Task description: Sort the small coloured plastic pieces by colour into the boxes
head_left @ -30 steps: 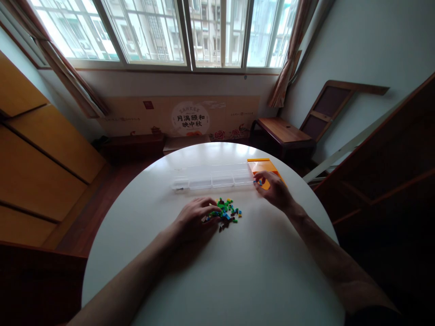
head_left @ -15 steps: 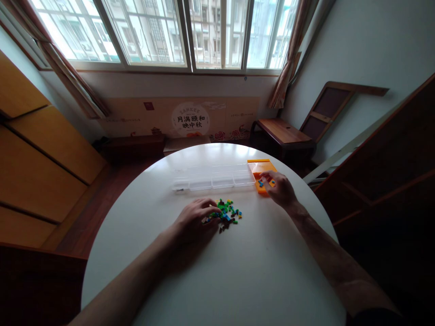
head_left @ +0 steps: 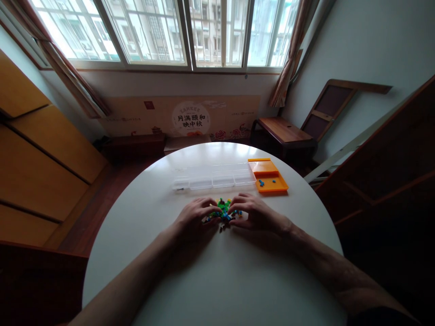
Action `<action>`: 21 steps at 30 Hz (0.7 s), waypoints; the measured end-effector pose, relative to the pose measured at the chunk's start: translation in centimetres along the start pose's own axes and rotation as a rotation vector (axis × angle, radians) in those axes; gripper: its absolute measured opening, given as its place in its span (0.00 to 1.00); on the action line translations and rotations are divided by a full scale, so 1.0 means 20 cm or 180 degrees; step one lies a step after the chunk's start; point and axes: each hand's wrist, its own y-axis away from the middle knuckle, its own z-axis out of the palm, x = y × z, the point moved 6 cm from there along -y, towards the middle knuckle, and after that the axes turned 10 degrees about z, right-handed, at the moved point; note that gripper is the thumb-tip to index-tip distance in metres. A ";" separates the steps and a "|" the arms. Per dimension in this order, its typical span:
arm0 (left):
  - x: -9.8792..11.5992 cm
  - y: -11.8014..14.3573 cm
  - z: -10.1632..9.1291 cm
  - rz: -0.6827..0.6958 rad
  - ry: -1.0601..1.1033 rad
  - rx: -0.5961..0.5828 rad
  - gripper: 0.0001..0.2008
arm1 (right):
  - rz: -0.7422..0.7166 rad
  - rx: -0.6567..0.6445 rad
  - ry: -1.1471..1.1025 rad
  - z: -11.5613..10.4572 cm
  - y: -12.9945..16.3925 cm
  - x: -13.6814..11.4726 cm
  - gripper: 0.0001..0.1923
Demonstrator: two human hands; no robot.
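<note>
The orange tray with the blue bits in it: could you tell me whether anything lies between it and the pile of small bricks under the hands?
Nothing visible does. Bare white table runs from the pile of small bricks to the orange tray; the clear compartment box sits off to the tray's left. The right hand and left hand rest at the pile.

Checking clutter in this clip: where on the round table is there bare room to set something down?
Bare: the near half of the table between the forearms, and its left side. Crowded: left hand and right hand on the brick pile, with clear organiser and orange tray behind.
</note>
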 end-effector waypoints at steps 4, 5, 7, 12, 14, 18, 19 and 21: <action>-0.01 0.00 0.01 -0.0015 -0.0036 -0.0033 0.07 | -0.0069 0.0069 -0.0033 0.04 -0.01 0.03 0.04; -0.01 0.00 0.01 -0.0027 -0.0036 -0.0033 0.08 | -0.0064 0.0096 -0.0041 0.04 -0.01 0.03 0.03; -0.01 0.00 0.00 -0.0042 -0.0044 -0.0031 0.08 | -0.0044 0.0155 -0.0053 0.04 0.00 0.03 0.03; 0.01 0.00 -0.01 -0.0014 0.0022 0.0003 0.07 | 0.0223 0.0350 -0.0204 -0.01 0.00 0.04 0.04; 0.01 0.00 -0.02 -0.0036 0.0045 0.0029 0.06 | 0.0339 0.0484 -0.0242 -0.04 0.00 0.06 0.04; 0.00 0.01 -0.02 -0.0128 0.0032 0.0026 0.03 | 0.0653 0.0952 -0.0039 -0.15 0.03 0.17 0.05; 0.00 0.01 -0.02 -0.0143 0.0010 0.0014 0.03 | 0.0774 0.1109 0.0074 -0.19 0.05 0.21 0.06; 0.00 0.02 -0.02 -0.0157 -0.0065 0.0009 0.04 | 0.1017 0.1383 0.0395 -0.27 0.08 0.30 0.06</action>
